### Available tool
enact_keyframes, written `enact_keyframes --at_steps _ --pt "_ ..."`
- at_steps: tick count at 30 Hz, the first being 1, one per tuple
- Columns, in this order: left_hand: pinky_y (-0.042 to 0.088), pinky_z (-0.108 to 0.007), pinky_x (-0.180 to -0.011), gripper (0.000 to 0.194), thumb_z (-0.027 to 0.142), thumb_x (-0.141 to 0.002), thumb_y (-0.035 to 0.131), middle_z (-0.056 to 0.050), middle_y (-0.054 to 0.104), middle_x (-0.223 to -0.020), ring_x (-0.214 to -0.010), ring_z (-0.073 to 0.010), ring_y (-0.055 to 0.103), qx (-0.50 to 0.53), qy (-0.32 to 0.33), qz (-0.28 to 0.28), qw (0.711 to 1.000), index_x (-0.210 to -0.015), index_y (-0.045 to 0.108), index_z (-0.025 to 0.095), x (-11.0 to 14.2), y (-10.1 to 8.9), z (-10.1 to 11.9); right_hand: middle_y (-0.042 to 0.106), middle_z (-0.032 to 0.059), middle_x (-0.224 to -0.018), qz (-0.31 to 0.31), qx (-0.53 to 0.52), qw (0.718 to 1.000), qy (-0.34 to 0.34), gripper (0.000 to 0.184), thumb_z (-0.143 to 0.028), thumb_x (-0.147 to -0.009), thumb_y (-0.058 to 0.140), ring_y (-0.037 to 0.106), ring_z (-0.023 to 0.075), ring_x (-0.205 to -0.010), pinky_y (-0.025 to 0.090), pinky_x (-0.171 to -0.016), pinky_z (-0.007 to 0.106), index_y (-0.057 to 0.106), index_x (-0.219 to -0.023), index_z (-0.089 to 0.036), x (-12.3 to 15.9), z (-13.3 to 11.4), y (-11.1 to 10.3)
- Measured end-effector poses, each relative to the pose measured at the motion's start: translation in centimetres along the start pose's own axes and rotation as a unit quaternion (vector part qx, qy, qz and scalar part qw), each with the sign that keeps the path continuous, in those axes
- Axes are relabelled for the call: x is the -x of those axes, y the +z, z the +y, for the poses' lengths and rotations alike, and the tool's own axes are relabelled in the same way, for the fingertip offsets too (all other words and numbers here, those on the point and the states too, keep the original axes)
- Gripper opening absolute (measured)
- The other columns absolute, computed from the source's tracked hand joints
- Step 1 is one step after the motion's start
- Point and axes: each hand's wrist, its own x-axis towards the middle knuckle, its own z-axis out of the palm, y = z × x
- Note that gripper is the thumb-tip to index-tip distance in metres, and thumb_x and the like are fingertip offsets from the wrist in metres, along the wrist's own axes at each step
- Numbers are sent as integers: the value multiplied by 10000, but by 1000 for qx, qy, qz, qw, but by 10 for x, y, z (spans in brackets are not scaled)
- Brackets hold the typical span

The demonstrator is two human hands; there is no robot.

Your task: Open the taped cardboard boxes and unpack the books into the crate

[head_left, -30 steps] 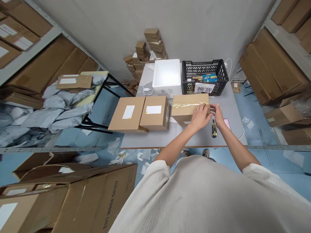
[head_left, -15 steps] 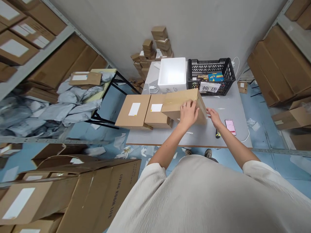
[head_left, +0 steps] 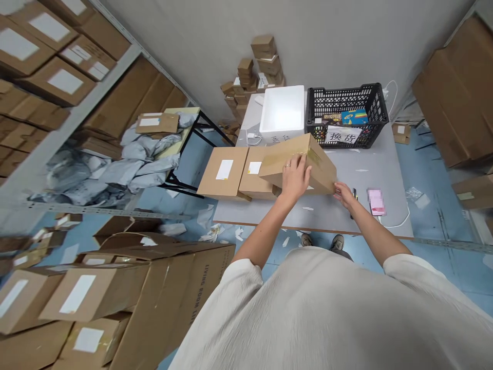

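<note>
A taped brown cardboard box [head_left: 308, 159] is lifted off the grey table [head_left: 346, 216] and tilted, its left end over the labelled boxes. My left hand [head_left: 295, 177] grips its near side, fingers wrapped over the top edge. My right hand [head_left: 344, 194] holds its lower right corner from below. Two flat brown boxes with white labels [head_left: 225, 172] [head_left: 256, 177] lie side by side on the table's left part, partly under the lifted box.
A white foam bin [head_left: 283, 110] and a black plastic crate [head_left: 346, 113] stand at the table's far end. A pink phone [head_left: 376, 201] and a box cutter lie to the right. Shelves of cartons flank both sides; open cartons [head_left: 127, 293] sit at the lower left.
The taped box has been lifted off the table, turned and carried left over the labelled boxes. My right hand went from its right end to under its lower right corner.
</note>
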Motion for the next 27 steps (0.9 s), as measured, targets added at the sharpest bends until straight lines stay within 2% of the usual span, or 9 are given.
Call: enact_keyframes --at_steps 5,9,12,16,22,25,27 --pt "443 -535 -1280 669 634 -1161 343 -204 636 -1566 -1502 -360 567 43 -12 31 999 -1652 575 241 3 4 -3 758 26 -1176 58 12 994 -89 551 -521 -696 815 694 249 -1092 606 -961 429 658 -1183 -318 0 -13 -39" --pt "446 -514 -1295 692 673 -1163 301 -191 614 -1597 -1537 -330 556 95 -31 50 994 -1641 576 255 4 18 -2 782 45 -1156 113 17 985 -133 605 -514 -683 823 712 283 -1131 590 -1037 472 698 -1226 -280 5 -28 -74" --pt "461 -488 -1294 712 699 -1156 295 -196 610 -1596 -1539 -315 567 123 -56 64 989 -1623 586 247 6 31 -5 790 67 -1203 135 26 978 -158 611 -531 -694 826 707 301 -1190 576 -1084 490 734 -1231 -256 13 -35 -89" --pt "467 -475 -1297 692 689 -1155 332 -203 611 -1587 -1540 -307 575 139 -97 73 983 -1611 583 232 15 40 -19 793 98 -1260 128 51 973 -188 618 -573 -716 834 705 322 -1246 564 -1125 518 773 -1226 -229 25 -40 -96" --pt "541 -459 -1220 598 614 -1138 461 -198 666 -1513 -1436 -315 644 182 -147 84 969 -1551 619 211 38 48 -48 804 118 -1313 98 86 961 -242 598 -567 -778 809 728 317 -1217 564 -1137 538 791 -1269 -225 36 -48 -94" --pt "593 -462 -1138 529 582 -1117 530 -171 729 -1403 -1349 -330 684 221 -188 73 954 -1481 673 226 56 60 -61 810 131 -1305 110 106 955 -255 607 -563 -776 801 740 310 -1175 568 -1131 523 791 -1264 -202 37 -52 -94" --pt "587 -490 -1145 505 561 -1110 546 -167 741 -1370 -1325 -345 694 234 -214 65 946 -1457 681 220 67 69 -69 821 132 -1256 112 120 952 -259 612 -560 -776 792 748 299 -1126 576 -1117 513 787 -1262 -188 37 -52 -94"
